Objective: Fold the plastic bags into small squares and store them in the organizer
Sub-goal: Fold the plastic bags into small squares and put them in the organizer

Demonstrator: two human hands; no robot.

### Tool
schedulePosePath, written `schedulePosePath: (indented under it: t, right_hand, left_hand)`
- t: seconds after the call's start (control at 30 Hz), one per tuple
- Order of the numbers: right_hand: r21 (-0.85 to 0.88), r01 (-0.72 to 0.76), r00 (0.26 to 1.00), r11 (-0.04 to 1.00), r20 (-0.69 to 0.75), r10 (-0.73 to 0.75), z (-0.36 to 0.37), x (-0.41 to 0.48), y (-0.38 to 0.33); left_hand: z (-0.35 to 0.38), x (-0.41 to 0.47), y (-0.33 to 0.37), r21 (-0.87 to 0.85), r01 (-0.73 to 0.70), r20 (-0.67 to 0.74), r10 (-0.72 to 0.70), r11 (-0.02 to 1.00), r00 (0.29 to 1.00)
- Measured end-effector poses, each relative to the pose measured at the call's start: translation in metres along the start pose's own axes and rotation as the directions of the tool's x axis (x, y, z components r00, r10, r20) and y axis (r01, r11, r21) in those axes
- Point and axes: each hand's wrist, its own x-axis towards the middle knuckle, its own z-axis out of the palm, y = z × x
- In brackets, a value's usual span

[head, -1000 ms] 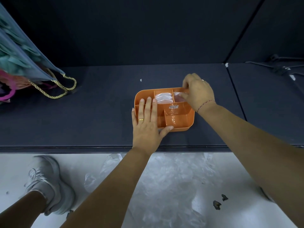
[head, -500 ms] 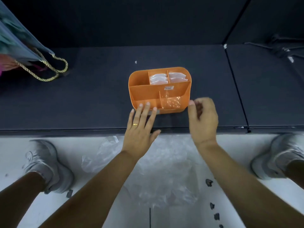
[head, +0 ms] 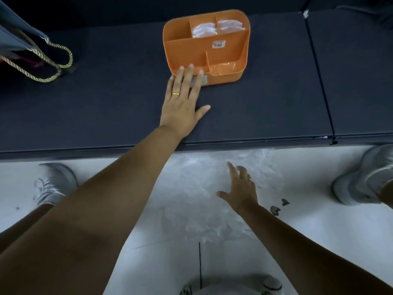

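- Across the upper part of the view, a dark tabletop runs from side to side, with a seam near its right end.
- Below its front edge lies a white floor.
- A loose heap of clear plastic bags lies on the floor between two pale sneakers.
- An orange organizer stands on the tabletop, toward the back, near the middle.
- A grey tote bag with gold rope handles sits at the far left of the tabletop, well apart from the organizer.
- The left hand lies flat on the tabletop, its fingers straight and close together, tips touching the organizer's near-left corner, thumb spread aside.
- The right hand hangs over the heap, its fingers apart and loosely bent, holding nothing; contact with the plastic cannot be told.
- Folded white bags fill the two rear-right compartments.
- Clear plastic lies in the front-right compartment.
- A gold ring sits on the left hand.
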Motion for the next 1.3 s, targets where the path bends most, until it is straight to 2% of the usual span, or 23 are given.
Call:
schedulePosePath:
  t: [0.13,0.3,0.4,0.5,0.6,0.67,0.73,0.77,0.8,0.87,0.93,1.0,1.1,1.17,1.23,1.27,1.3]
  right_hand:
    - [-0.044,0.063,0.998,0.997,-0.025,-0.064,0.001,0.018,0.004]
    - [-0.109,0.114,0.980,0.987,-0.151,-0.130,0.004,0.030,0.004]
    - [0.010,0.161,0.960,0.987,-0.236,-0.154,-0.004,0.029,0.004]
    - [0.114,0.257,0.907,0.960,-0.372,-0.199,-0.024,0.018,-0.002]
    - [0.321,0.273,0.925,0.907,-0.347,-0.155,-0.054,0.006,-0.011]
    - [0.604,0.248,0.961,0.757,-0.253,-0.113,-0.080,-0.004,-0.021]
    - [0.808,0.228,0.973,0.543,-0.207,-0.100,-0.103,-0.013,-0.032]
    - [0.852,0.223,0.975,0.473,-0.203,-0.093,-0.115,-0.017,-0.036]
    - [0.880,0.217,0.976,0.422,-0.198,-0.088,-0.124,-0.020,-0.039]
    - [0.912,0.199,0.980,0.359,-0.175,-0.098,-0.141,-0.027,-0.043]
    - [0.918,0.189,0.980,0.350,-0.154,-0.126,-0.154,-0.035,-0.046]
    - [0.912,0.155,0.982,0.379,-0.099,-0.163,-0.167,-0.045,-0.044]
    - [0.895,0.027,0.963,0.446,0.097,-0.253,-0.182,-0.061,-0.034]
    - [0.894,-0.010,0.960,0.448,0.134,-0.246,-0.191,-0.069,-0.030]
    - [0.874,0.024,0.992,0.485,0.040,-0.120,-0.195,-0.074,-0.031]
    - [0.828,0.086,0.996,0.554,-0.084,-0.029,-0.195,-0.075,-0.033]
    - [0.763,0.203,0.963,0.614,-0.270,0.017,-0.196,-0.078,-0.037]
  left_hand:
    - [0.001,0.019,-0.001,-0.030,0.020,0.007,-0.020,0.999,1.000]
    - [0.000,0.030,-0.002,-0.050,0.038,0.026,-0.037,0.998,0.999]
    - [-0.005,0.029,-0.001,-0.052,0.045,0.045,-0.042,0.998,0.998]
    - [-0.019,0.025,0.002,-0.083,0.060,0.076,-0.053,0.995,0.996]
    - [-0.037,0.008,0.011,-0.267,0.052,0.085,-0.030,0.962,0.996]
    - [-0.053,-0.012,0.025,-0.544,0.079,0.125,-0.012,0.835,0.992]
    - [-0.072,-0.035,0.040,-0.789,0.217,0.275,0.014,0.575,0.961]
    - [-0.080,-0.048,0.045,-0.837,0.296,0.352,0.038,0.460,0.935]
    - [-0.082,-0.059,0.048,-0.850,0.347,0.400,0.057,0.397,0.915]
    - [-0.084,-0.077,0.051,-0.848,0.392,0.441,0.065,0.356,0.895]
    - [-0.087,-0.090,0.048,-0.833,0.446,0.476,0.012,0.327,0.879]
    - [-0.095,-0.099,0.045,-0.836,0.506,0.504,-0.070,0.211,0.861]
    - [-0.110,-0.106,0.035,-0.813,0.578,0.581,-0.185,-0.079,0.793]
    - [-0.115,-0.107,0.024,-0.738,0.608,0.668,-0.196,-0.292,0.717]
    - [-0.119,-0.109,0.018,-0.652,0.609,0.733,-0.169,-0.452,0.659]
    - [-0.118,-0.110,0.017,-0.619,0.612,0.754,-0.157,-0.492,0.637]
    - [-0.119,-0.110,0.018,-0.594,0.618,0.771,-0.146,-0.515,0.620]
